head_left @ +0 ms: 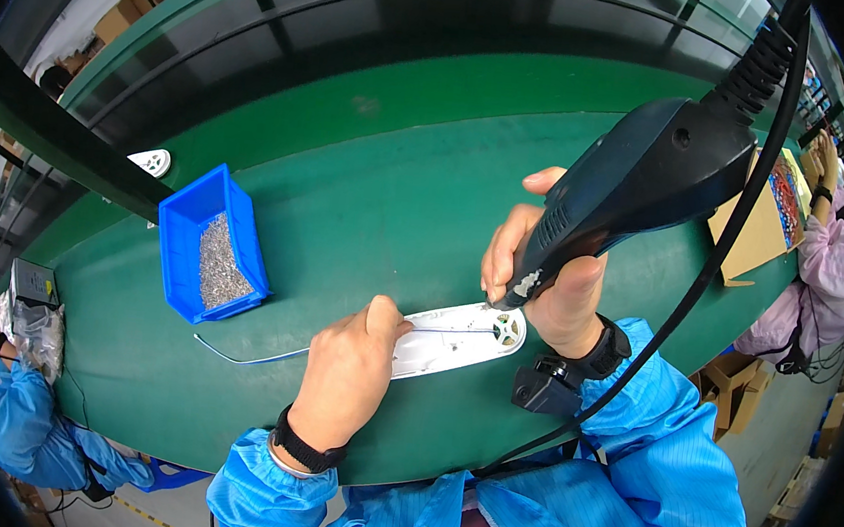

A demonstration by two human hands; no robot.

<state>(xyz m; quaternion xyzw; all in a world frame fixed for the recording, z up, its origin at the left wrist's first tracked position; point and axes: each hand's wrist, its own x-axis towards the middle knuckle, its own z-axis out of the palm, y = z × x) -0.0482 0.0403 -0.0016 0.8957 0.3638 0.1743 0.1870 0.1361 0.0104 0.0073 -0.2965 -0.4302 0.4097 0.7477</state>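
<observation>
A long white plastic housing with a rounded end and a round spoked part lies on the green bench. My left hand is closed over its left end, thumb and forefinger together, hiding that end. A thin blue-and-white wire runs along the housing, under that hand and out onto the bench. My right hand is wrapped round the lower part of a black electric screwdriver. The tool tilts, its nose just above the round end of the housing; whether the bit touches is hidden. A coiled cord holds its upper end.
Left of the housing stands a blue bin with many small metal screws. A black cable hangs down past my right arm. An open cardboard box sits at the right, near a person in pink; another person in blue works at the left.
</observation>
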